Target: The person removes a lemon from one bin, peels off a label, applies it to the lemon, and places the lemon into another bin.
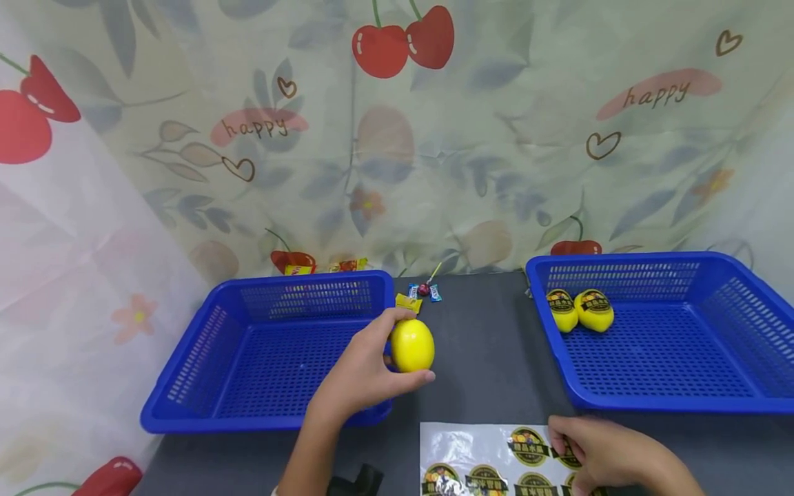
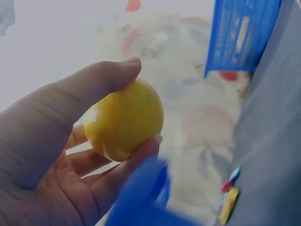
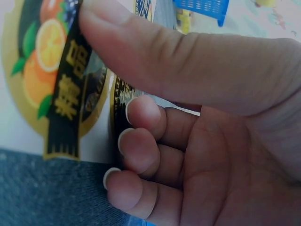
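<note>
thumb and fingers of left hand (image 2: 61, 155) grip lemon (image 2: 124, 120); right wrist view shows right hand (image 3: 197, 117) pinching sticker (image 3: 61, 89).

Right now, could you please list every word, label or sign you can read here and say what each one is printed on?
"happy": on the printed backdrop cloth, once at upper left, once at upper right.
"精品": on a black band across a sticker on the sticker sheet under the right hand.
Stickers on the two lemons in the right basket: too small to read.
Candy wrappers on the table: unreadable.
Lemon in the left hand: no label showing.
</note>
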The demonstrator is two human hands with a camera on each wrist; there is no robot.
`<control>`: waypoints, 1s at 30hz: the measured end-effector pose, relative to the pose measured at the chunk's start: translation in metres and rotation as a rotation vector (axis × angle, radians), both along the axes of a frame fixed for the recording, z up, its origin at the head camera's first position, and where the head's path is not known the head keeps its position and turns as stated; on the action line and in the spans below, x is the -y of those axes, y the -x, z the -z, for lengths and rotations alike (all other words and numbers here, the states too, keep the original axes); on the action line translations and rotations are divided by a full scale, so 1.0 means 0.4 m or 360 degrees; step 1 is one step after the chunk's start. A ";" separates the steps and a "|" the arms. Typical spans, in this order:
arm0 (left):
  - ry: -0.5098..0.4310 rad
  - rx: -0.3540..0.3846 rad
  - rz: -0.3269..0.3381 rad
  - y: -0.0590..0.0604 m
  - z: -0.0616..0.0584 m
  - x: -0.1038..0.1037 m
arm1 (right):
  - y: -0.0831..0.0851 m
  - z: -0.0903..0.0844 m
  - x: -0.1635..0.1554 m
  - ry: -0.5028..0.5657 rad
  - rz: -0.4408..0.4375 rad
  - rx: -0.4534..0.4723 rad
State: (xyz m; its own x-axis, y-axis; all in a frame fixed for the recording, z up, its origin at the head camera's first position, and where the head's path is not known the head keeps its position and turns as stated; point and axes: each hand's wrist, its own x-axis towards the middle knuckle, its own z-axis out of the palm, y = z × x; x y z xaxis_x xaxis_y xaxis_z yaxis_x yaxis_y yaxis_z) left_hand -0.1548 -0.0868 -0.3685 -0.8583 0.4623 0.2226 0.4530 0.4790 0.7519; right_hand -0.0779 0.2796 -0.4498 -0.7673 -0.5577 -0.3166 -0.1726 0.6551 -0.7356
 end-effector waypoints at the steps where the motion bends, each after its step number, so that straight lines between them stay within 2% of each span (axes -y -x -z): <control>1: 0.0007 -0.0005 0.0015 0.001 0.005 -0.010 | 0.000 0.000 0.001 -0.0003 0.0005 0.0004; 4: 0.0052 -0.0028 0.0021 0.005 0.026 -0.043 | 0.001 0.000 0.002 -0.0006 0.0014 0.0005; 10: 0.0182 -0.0090 -0.0067 -0.007 0.056 -0.121 | 0.001 -0.001 0.002 -0.0004 0.0019 0.0006; 14: 0.0282 -0.0068 -0.0102 -0.016 0.075 -0.174 | 0.000 0.002 0.001 -0.0012 0.0019 -0.0009; 16: 0.0315 -0.0054 -0.0103 -0.014 0.097 -0.200 | 0.000 0.004 0.000 -0.0019 0.0019 -0.0020; 24: 0.0326 0.0028 -0.0094 0.011 0.221 -0.289 | -0.001 0.008 -0.002 -0.0054 0.0022 -0.0064; 27: 0.0367 -0.0001 -0.0133 0.010 0.244 -0.301 | -0.003 0.008 0.000 -0.0052 0.0019 -0.0090; 30: 0.0381 -0.0017 -0.0162 0.006 0.249 -0.306 | -0.004 0.006 0.000 -0.0056 0.0038 -0.0079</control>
State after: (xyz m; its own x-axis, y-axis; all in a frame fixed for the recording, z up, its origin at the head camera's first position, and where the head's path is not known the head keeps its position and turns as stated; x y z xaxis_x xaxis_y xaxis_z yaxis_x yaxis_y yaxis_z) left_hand -0.1572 0.0357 -0.4680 -0.9012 0.4144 0.1266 0.4008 0.6863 0.6069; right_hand -0.0762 0.2797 -0.4522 -0.7956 -0.5279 -0.2971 -0.1920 0.6849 -0.7029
